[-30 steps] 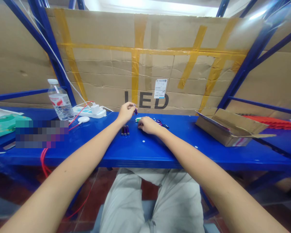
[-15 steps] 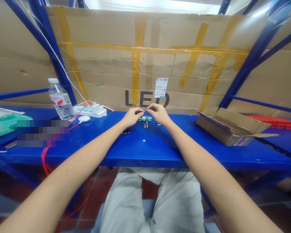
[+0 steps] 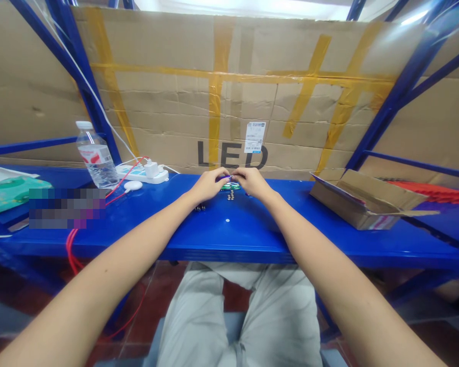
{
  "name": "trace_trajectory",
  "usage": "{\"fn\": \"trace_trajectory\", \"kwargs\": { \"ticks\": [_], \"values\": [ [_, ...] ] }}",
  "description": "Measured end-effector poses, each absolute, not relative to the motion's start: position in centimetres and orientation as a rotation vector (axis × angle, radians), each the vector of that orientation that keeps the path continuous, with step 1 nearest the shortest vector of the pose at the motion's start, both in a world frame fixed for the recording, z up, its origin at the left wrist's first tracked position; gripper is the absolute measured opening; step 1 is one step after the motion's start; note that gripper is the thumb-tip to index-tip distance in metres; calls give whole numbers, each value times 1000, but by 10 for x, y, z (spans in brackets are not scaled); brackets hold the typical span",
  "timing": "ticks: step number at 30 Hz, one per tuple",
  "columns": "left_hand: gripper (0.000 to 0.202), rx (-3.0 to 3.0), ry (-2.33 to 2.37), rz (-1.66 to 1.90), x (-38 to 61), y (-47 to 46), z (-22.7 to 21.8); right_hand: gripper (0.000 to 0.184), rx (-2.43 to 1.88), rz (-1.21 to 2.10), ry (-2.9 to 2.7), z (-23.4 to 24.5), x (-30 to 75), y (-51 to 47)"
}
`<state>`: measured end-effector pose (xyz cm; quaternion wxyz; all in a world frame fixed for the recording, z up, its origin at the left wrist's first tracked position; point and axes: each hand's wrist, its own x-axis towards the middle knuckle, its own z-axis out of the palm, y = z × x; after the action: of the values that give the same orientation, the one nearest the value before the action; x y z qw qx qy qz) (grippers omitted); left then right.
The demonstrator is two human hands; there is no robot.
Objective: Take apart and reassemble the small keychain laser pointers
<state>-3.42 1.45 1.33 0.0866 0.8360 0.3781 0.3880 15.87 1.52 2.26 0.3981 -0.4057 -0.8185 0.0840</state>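
Purple and thin, a tube (image 3: 224, 179) sits between the person's two hands, raised a little over the desk (image 3: 252, 234) by its far edge, about midway between the left and right ends. Its long axis seems to run side to side, roughly along that far edge, so one end points to each hand. From where I stand, the left hand (image 3: 210, 184) is nearer and has it: thumb below, bent fingers above, closed around the tube. The right hand (image 3: 251, 182) comes in from the other side, its fingertips curled down at the tube's right end; whether they pinch the tube or some tiny part there, I can't make out.

Both wrists are bent inward, palms down, and the forearms reach in from the near corners to make a peak. Just on the near side of the fingers lie green tubes (image 3: 230, 187), then small metal pieces (image 3: 230, 195). Some dark pieces (image 3: 201, 208) show beside the left forearm, mostly hidden by it.
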Motion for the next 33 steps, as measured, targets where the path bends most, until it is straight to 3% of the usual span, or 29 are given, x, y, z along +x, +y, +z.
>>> {"fn": "trace_trajectory", "kwargs": {
  "ticks": [6, 12, 20, 28, 33],
  "values": [
    [37, 2584, 1255, 1045, -31, 16, 13, 22, -1000, 45, -2268, 23, 162, 15],
    [27, 2635, 1226, 989, -34, 20, 11, 24, -951, -34, -2339, 23, 165, 14],
    [17, 2686, 1107, 981, -37, 17, 9, 21, -941, 207, -2313, 25, 166, 12],
    [14, 2754, 1071, 983, -31, 9, 10, 26, -975, 715, -2187, 25, 170, 13],
    [24, 2747, 1152, 928, -28, 7, 10, 24, -1026, 680, -2179, 28, 171, 10]
  ]
}}
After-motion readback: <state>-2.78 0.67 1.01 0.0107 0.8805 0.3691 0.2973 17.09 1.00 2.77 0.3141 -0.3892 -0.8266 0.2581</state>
